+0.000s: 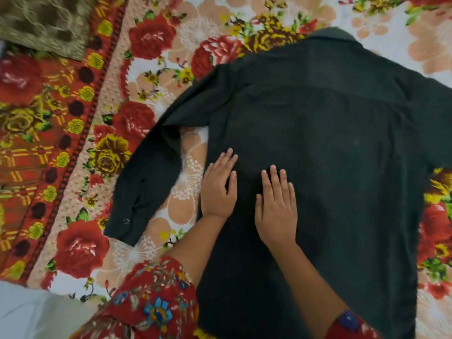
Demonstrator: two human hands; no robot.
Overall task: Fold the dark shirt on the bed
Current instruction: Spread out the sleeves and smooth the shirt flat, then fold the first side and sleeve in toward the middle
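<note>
Both grips flat, palms down: left hand, right hand on 1 dark shirt.

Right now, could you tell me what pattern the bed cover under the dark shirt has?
Red and yellow roses on a cream floral bed cover, clearest in the head view.

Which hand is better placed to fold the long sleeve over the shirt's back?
Left. The left hand lies at the shirt edge nearest that sleeve; the right hand rests further inward.
</note>
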